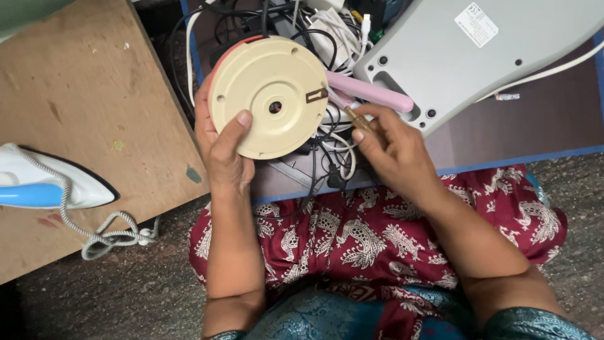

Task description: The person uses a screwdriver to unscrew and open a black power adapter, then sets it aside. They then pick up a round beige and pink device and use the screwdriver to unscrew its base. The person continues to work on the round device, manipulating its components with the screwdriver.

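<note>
My left hand (221, 148) grips a round cream-coloured appliance base (267, 94) with a red rim, its underside turned up, my thumb pressed on its face. A small brown metal tab (316, 96) sits at its right edge and a hole at its centre. My right hand (390, 148) pinches a thin brass-coloured tool (352, 117) whose tip points toward that tab. Just behind the tool lies a pink handle (371, 92).
A tangle of black and white cables (327, 38) fills a blue-edged tray (516, 160). A grey plastic housing (465, 44) lies at the top right. On the wooden board (82, 94) at left rests a white and blue iron (44, 186) with a braided cord (107, 233).
</note>
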